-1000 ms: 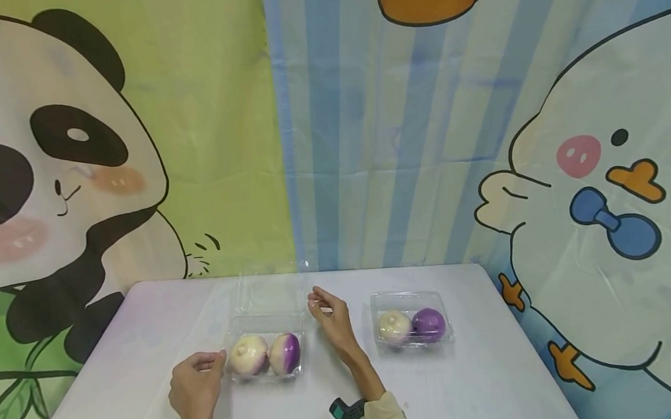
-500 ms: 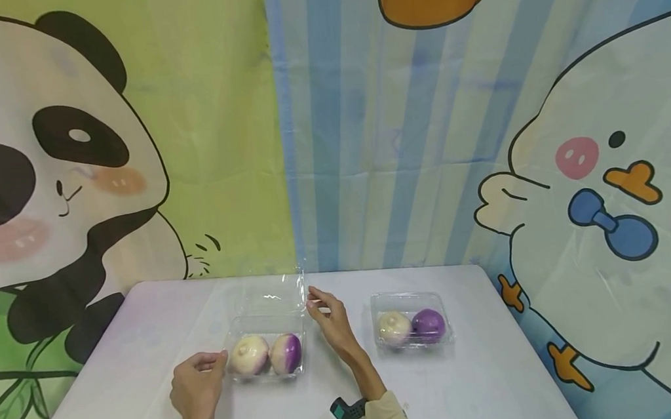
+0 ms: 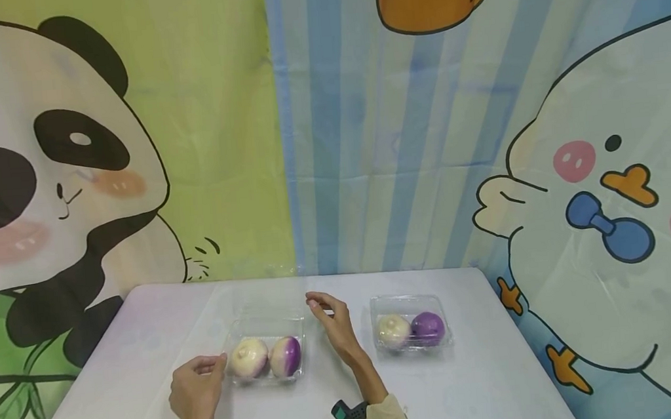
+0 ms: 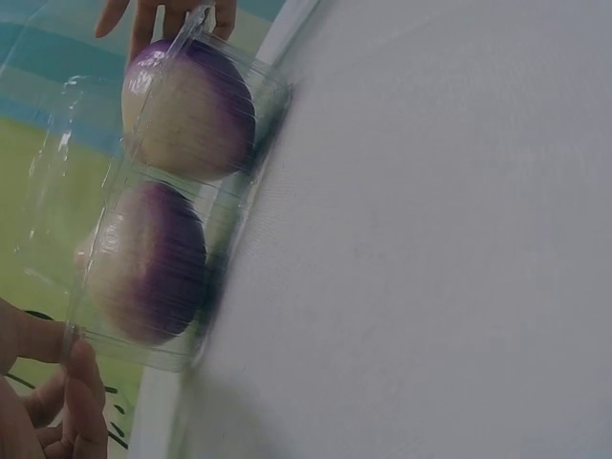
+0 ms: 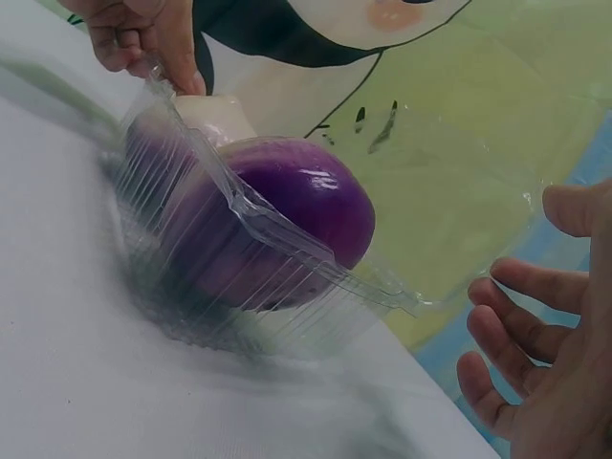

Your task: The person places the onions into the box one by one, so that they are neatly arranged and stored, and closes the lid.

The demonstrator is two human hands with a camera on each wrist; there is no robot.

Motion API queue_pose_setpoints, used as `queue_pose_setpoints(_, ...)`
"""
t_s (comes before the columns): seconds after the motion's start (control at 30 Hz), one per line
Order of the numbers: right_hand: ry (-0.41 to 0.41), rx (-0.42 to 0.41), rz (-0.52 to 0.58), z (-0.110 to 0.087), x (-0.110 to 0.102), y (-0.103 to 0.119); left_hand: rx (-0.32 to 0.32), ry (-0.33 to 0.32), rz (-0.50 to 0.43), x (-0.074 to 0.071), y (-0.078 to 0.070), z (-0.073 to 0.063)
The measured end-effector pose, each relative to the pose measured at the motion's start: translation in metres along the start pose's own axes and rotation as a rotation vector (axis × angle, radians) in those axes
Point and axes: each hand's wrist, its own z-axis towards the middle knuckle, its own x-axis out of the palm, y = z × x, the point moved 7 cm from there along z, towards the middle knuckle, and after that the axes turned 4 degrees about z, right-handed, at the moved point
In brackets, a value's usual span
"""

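Note:
A clear plastic clamshell box (image 3: 268, 380) stands left of the table's middle with its lid (image 3: 268, 301) raised at the back. Inside sit two round white-and-purple turnips, a mostly white turnip (image 3: 249, 358) and a half-purple turnip (image 3: 285, 356). My left hand (image 3: 195, 391) pinches the box's left rim between thumb and forefinger. At the lid's right edge is my right hand (image 3: 336, 324). In the right wrist view its thumb and fingers are spread apart, the forefinger right at the clear plastic edge.
Another clear box (image 3: 410, 299) stands to the right, its lid down over a whitish round vegetable (image 3: 394, 331) and a purple one (image 3: 428, 328). Behind the white table (image 3: 479, 382) hangs a cartoon-printed curtain (image 3: 359, 135). A dark wrist strap device (image 3: 348, 412) sits at my right wrist.
The raised lid has shifted slightly and its bright reflections have faded. Both hands stay almost where they were; the head view has tilted up a little.

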Motion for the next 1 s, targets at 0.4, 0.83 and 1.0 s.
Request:
queue_pose_setpoints(0.4, 0.024, -0.003, -0.018, 0.0000, -0.0028, 0.0000, -0.007, -0.008, 0.005, 0.0005, 0.0023, 0.0002)
queue_pose_setpoints(0.83, 0.039, -0.007, -0.040, -0.0022, -0.0034, 0.0030, -0.004, -0.004, 0.003, 0.0015, 0.0037, 0.0005)
queue_pose_setpoints(1.0, 0.048, -0.007, -0.044, -0.0023, -0.0029, 0.0040, -0.005, -0.007, 0.009, 0.0017, 0.0034, 0.0009)
